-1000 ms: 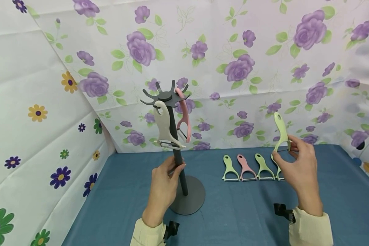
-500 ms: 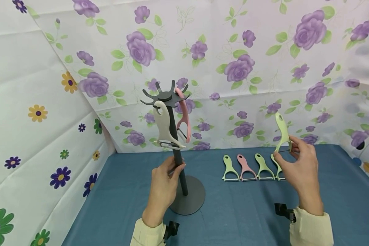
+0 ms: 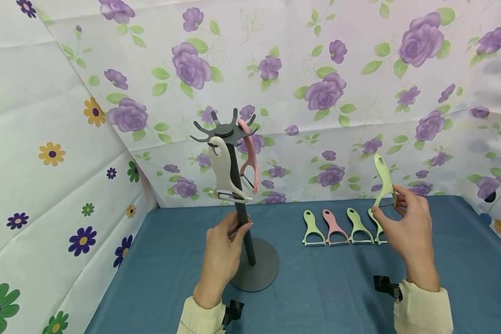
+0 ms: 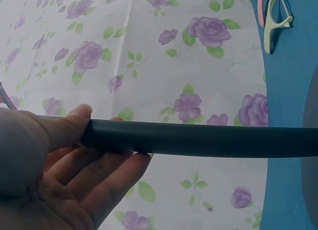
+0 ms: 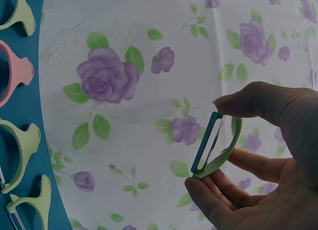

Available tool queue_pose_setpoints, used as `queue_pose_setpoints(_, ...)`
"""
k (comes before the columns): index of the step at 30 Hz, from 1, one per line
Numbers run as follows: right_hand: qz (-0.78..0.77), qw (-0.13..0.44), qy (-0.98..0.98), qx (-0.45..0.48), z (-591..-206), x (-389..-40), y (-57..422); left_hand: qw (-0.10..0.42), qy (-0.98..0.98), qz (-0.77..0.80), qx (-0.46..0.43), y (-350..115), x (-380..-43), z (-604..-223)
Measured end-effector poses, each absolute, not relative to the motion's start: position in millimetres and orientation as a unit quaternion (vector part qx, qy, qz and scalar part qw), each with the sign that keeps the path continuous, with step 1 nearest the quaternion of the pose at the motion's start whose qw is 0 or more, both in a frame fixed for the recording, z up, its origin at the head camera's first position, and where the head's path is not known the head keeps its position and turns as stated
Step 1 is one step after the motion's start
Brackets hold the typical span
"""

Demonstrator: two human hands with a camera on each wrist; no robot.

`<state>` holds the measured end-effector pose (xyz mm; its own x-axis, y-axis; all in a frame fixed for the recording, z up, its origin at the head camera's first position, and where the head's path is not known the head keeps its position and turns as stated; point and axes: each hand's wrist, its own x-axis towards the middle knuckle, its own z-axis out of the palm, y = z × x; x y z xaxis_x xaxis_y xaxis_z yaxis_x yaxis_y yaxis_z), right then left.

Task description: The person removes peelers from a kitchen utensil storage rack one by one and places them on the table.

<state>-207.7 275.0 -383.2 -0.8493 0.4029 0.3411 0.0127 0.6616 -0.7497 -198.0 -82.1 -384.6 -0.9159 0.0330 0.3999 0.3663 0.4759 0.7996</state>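
Observation:
My left hand (image 3: 221,257) grips the pole (image 4: 208,139) of a dark grey utensil stand, thumb on one side and fingers on the other. From the stand's hooked top (image 3: 225,132) hang a greyish-white Y-shaped peeler (image 3: 222,169) at the front and a pink peeler (image 3: 253,160) on the right. My right hand (image 3: 409,229) holds a light green peeler (image 3: 383,175) by its blade end, handle pointing up, raised over the table. In the right wrist view, the thumb and fingers pinch the two sides of the held peeler's head (image 5: 223,159).
On the blue table (image 3: 317,287), a row holds a green peeler (image 3: 311,225), a pink peeler (image 3: 332,225), another green peeler (image 3: 356,224) and a further green one (image 3: 375,225), partly behind my right hand. The stand's round base (image 3: 260,273) rests left of them. Flowered cloth (image 3: 300,55) backs the table.
My right hand has shifted very slightly to the right with the green peeler. The left hand and the stand look unmoved.

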Motion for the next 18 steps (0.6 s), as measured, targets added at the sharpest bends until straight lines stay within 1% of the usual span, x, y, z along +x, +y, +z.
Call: queue_pose_setpoints(18, 0.394, 0.23, -0.881, -0.128, -387.4, -210.0, 279.3, 0.157, -0.843, -0.501, -0.115, -82.5, -198.0, -384.1)
